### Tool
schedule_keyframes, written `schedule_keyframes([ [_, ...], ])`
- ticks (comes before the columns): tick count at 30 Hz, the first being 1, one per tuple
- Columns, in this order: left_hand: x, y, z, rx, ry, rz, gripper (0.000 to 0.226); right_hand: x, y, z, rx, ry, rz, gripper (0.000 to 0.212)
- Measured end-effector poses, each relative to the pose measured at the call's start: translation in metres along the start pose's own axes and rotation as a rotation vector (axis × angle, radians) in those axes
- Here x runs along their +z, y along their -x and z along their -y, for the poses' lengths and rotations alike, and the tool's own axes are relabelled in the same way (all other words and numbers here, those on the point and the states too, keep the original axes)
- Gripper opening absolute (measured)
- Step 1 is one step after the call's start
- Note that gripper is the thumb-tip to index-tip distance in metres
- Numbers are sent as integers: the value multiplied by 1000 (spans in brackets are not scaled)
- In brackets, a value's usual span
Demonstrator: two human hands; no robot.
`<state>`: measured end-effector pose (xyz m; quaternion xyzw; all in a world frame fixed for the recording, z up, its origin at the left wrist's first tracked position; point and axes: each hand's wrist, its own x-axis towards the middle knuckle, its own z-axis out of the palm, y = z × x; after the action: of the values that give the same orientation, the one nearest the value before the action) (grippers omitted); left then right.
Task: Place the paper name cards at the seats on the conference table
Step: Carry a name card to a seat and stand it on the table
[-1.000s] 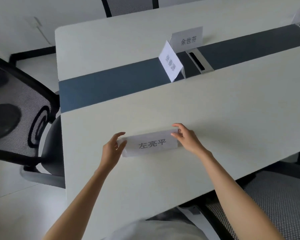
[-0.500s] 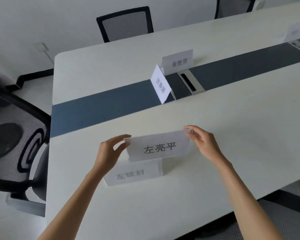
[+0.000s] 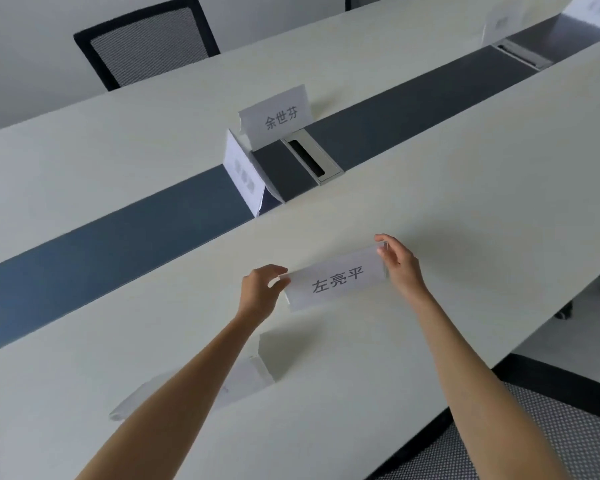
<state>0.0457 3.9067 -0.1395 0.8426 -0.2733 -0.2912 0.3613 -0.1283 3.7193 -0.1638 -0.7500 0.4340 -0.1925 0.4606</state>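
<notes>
Two hands, left hand (image 3: 260, 292) & right hand (image 3: 401, 264), pinch name card (image 3: 336, 283) over white conference table (image 3: 430, 209) w/ dark centre strip (image 3: 118, 244).

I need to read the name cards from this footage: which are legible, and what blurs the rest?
Head view: the card held by both hands and the far upright card read sharply; the angled card on the dark strip is smeared; the near card is blurred and arm-hidden; wide-angle distortion bends the table edge.

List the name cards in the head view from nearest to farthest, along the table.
Card lying under the left forearm → card held between the left hand and right hand, card at → tent card on the dark strip → card behind it → blurred cards far right.
</notes>
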Motion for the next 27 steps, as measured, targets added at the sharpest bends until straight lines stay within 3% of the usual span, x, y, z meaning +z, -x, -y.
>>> schedule_keyframes([
  [7, 22, 17, 0, -181, 241, -113, 39, 18, 26, -14, 187, -197, -149, 42],
  [12, 32, 35, -9, -98, 350, -83, 42, 36, 50, -31, 240, -207, -148, 63],
  [17, 35, 8, -23, -50, 377, -13, 52, 30, 5, -26, 256, -235, -131, 71],
  [22, 39, -43, -39, -201, 388, 82, 59, 19, -66, -11, 231, -203, -94, 70],
  [27, 48, -83, -64, -205, 478, 75, 64, 7, -122, -5, 231, -151, -27, 70],
])
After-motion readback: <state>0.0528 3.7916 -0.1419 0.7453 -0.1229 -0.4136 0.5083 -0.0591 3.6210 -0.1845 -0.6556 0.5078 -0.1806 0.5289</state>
